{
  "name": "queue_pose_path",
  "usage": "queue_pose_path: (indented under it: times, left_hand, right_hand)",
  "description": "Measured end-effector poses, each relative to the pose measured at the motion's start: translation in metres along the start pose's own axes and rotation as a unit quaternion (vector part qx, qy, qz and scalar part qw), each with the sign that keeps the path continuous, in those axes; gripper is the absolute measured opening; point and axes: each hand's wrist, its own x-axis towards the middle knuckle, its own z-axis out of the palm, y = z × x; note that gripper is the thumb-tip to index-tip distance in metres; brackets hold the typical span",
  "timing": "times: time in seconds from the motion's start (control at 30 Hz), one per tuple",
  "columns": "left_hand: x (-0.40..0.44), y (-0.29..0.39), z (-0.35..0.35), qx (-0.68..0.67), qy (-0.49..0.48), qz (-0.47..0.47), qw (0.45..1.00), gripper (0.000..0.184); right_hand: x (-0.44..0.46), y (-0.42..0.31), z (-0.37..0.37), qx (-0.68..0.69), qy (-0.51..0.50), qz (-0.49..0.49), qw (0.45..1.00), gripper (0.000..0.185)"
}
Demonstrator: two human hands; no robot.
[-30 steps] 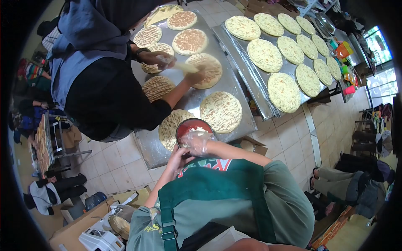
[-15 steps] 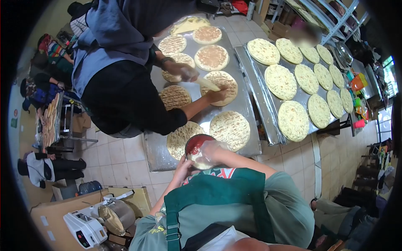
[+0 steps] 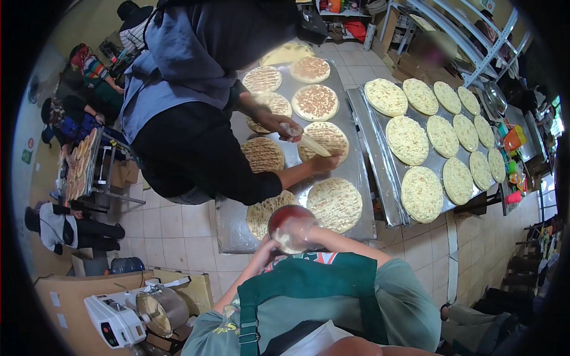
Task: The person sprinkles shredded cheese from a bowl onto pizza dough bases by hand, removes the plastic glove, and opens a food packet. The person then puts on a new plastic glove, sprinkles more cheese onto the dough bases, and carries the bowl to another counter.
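Observation:
Close against my apron, a red bowl point(image 3: 285, 216) is held over the near edge of a metal-topped table point(image 3: 231, 237). My left hand point(image 3: 268, 248) grips the bowl's near left side, fingers closed on it. Inside the bowl, my right hand point(image 3: 301, 233) is smeared by motion and seems to wear a clear glove; its fingers do not show clearly. Pale stuff lies in the bowl beneath it. Just beyond are a flat round base point(image 3: 334, 204) with shredded topping and another streaked round point(image 3: 265, 218), partly covered by the bowl.
Across the table a co-worker holds a pale piping bag point(image 3: 313, 145) over a streaked round point(image 3: 325, 133). To the right, a second table point(image 3: 380, 172) bears several topped rounds point(image 3: 423, 194). A mixer point(image 3: 113, 320) stands at lower left; people work at the far left.
The whole view has shifted, so the tables appear lower and further right. My right hand is still moving in the bowl; my left keeps its hold.

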Motion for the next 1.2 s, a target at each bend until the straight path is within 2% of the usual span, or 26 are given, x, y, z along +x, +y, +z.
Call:
queue_pose_path:
  times: [0.03,0.1,0.17,0.23,0.27,0.4,0.47,0.57,0.7,0.77,0.83,0.9,0.97,1.0,1.03,1.07,1.1,1.13,1.17,1.2]
  left_hand:
    - [-0.003,0.003,0.001,0.013,0.008,-0.005,1.000,0.053]
    - [-0.002,0.002,-0.012,0.020,-0.006,0.009,1.000,0.053]
    - [-0.003,0.001,-0.025,0.026,-0.024,0.023,0.999,0.053]
    - [-0.008,0.004,-0.037,0.019,-0.052,0.020,0.998,0.054]
    - [-0.011,0.004,-0.042,0.020,-0.053,0.017,0.998,0.054]
    - [-0.025,0.014,-0.057,0.029,-0.019,0.003,0.999,0.055]
    - [-0.031,0.015,-0.068,0.019,-0.015,-0.008,1.000,0.055]
    - [-0.032,0.012,-0.088,0.010,-0.028,0.011,1.000,0.054]
    - [-0.033,0.012,-0.112,0.027,-0.031,-0.023,0.999,0.053]
    - [-0.028,0.011,-0.127,0.036,-0.037,-0.043,0.998,0.052]
    - [-0.017,0.008,-0.141,-0.001,-0.076,-0.082,0.994,0.051]
    - [-0.015,0.011,-0.141,-0.014,-0.064,-0.069,0.995,0.050]
    - [-0.013,0.016,-0.136,-0.028,-0.051,-0.058,0.997,0.049]
    - [-0.009,0.018,-0.136,-0.033,-0.059,-0.057,0.996,0.048]
    - [-0.008,0.024,-0.131,-0.038,-0.065,-0.056,0.996,0.047]
    - [-0.009,0.026,-0.122,-0.060,-0.044,-0.018,0.997,0.036]
    - [-0.007,0.030,-0.117,-0.059,-0.045,-0.018,0.997,0.036]
    - [-0.004,0.032,-0.113,-0.056,-0.032,-0.014,0.998,0.036]
    - [0.000,0.034,-0.108,-0.054,-0.019,-0.010,0.998,0.035]
    - [0.006,0.037,-0.107,-0.042,-0.029,-0.025,0.998,0.045]
  right_hand:
    - [0.007,0.004,0.008,0.002,0.001,0.000,1.000,0.033]
    - [0.023,0.009,0.025,0.023,0.175,0.038,0.984,0.037]
    - [0.030,-0.003,0.035,0.043,0.171,0.054,0.983,0.039]
    - [0.033,-0.023,0.031,-0.008,0.131,-0.022,0.991,0.038]
    - [0.032,-0.026,0.025,-0.010,0.047,-0.049,0.998,0.035]
    - [0.036,-0.036,0.018,-0.025,0.001,-0.055,0.998,0.036]
    - [0.039,-0.055,0.010,-0.109,-0.056,0.041,0.992,0.039]
    - [0.058,-0.064,0.028,-0.118,-0.095,0.100,0.983,0.040]
    - [0.074,-0.066,0.052,0.000,-0.097,0.079,0.992,0.040]
    - [0.078,-0.070,0.056,0.090,-0.041,0.018,0.995,0.045]
    - [0.077,-0.079,0.050,0.094,0.002,0.042,0.995,0.046]
    - [0.081,-0.074,0.051,0.097,0.043,0.066,0.992,0.046]
    - [0.093,-0.053,0.061,0.191,0.205,0.090,0.956,0.037]
    - [0.088,-0.050,0.059,0.172,0.249,0.095,0.948,0.037]
    - [0.082,-0.049,0.049,0.173,0.250,0.097,0.948,0.037]
    - [0.075,-0.048,0.037,0.254,0.248,0.096,0.930,0.036]
    - [0.071,-0.047,0.029,0.334,0.243,0.092,0.906,0.037]
    - [0.072,-0.049,0.033,0.603,0.253,0.122,0.746,0.035]
    - [0.066,-0.045,0.027,0.603,0.252,0.122,0.747,0.035]
    - [0.053,-0.048,0.007,0.640,0.221,0.138,0.723,0.039]
